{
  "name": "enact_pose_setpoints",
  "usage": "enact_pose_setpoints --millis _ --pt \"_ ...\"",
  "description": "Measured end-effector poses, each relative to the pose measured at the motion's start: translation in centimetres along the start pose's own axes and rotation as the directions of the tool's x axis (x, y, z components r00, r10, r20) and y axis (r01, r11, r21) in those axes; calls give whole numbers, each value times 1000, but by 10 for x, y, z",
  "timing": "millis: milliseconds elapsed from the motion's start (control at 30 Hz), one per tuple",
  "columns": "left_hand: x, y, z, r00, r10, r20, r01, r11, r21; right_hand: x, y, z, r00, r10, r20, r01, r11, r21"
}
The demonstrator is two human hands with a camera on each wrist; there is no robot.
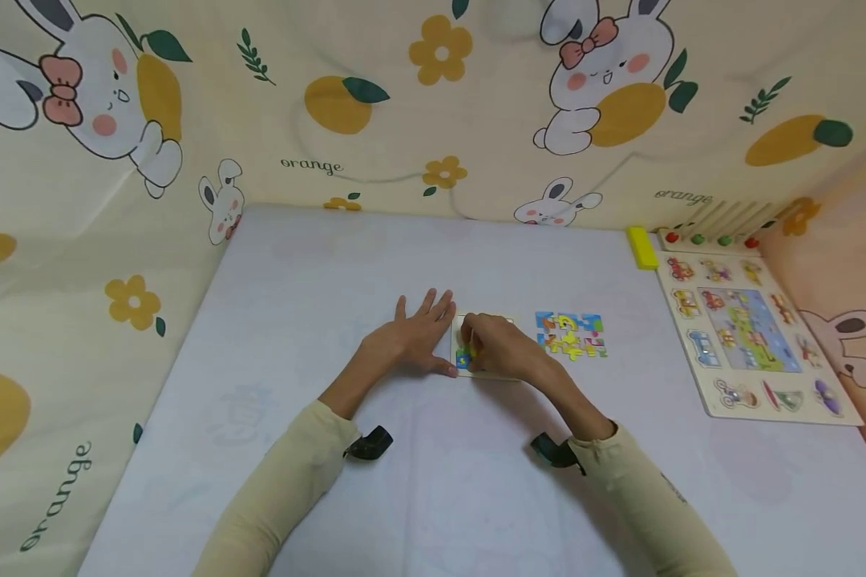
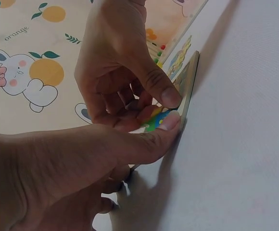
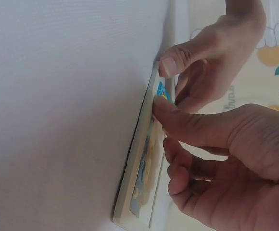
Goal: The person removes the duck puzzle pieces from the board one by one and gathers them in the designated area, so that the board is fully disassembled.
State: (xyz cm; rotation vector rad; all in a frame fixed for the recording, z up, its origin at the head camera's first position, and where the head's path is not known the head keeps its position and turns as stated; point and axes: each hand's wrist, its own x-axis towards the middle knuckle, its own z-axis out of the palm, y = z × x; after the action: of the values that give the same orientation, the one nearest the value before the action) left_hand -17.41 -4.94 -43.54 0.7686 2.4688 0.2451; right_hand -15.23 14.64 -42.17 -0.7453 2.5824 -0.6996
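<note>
A pale puzzle board [image 1: 501, 375] lies flat on the table, a picture showing inside its frame. My left hand [image 1: 422, 332] lies at its left side with fingers spread and thumb on the lower left corner. Over the board, my right hand [image 1: 501, 344] curls its fingers and pinches a small colourful puzzle piece [image 2: 155, 123] near that corner; the fingers hide much of the piece. In the right wrist view, bits of blue piece [image 3: 162, 90] show between the two thumbs. To the right of the board lies a group of joined puzzle pieces [image 1: 570, 335].
A larger wooden picture board [image 1: 758, 336] stands at the table's right side. Behind it are a rack with red and green beads [image 1: 710, 240] and a yellow block [image 1: 641, 248]. A patterned cloth [image 1: 375, 144] hangs along the table's back.
</note>
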Motion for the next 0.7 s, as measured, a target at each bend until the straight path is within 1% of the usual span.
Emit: enact_pose_setpoints --millis 100,167,267,333,467,700 --pt "1 0 0 1000 1 2 -1 1000 -1 -1 0 0 1000 -16 -5 16 1000 15" --pt "1 0 0 1000 1 6 -1 1000 3 -2 1 -1 998 -53 -17 54 998 28" --pt "1 0 -1 1000 4 8 -4 1000 9 -3 4 -4 995 -92 -46 95 993 73" --pt "2 0 -1 1000 4 10 -4 1000 15 -5 7 -8 993 -103 -65 110 988 111" --pt "3 0 0 1000 -3 16 3 1000 23 -11 12 -18 993 -78 -86 91 983 158" --pt "3 0 1 1000 -16 1 16 1000 27 -31 28 -41 993 -6 -114 26 986 168"
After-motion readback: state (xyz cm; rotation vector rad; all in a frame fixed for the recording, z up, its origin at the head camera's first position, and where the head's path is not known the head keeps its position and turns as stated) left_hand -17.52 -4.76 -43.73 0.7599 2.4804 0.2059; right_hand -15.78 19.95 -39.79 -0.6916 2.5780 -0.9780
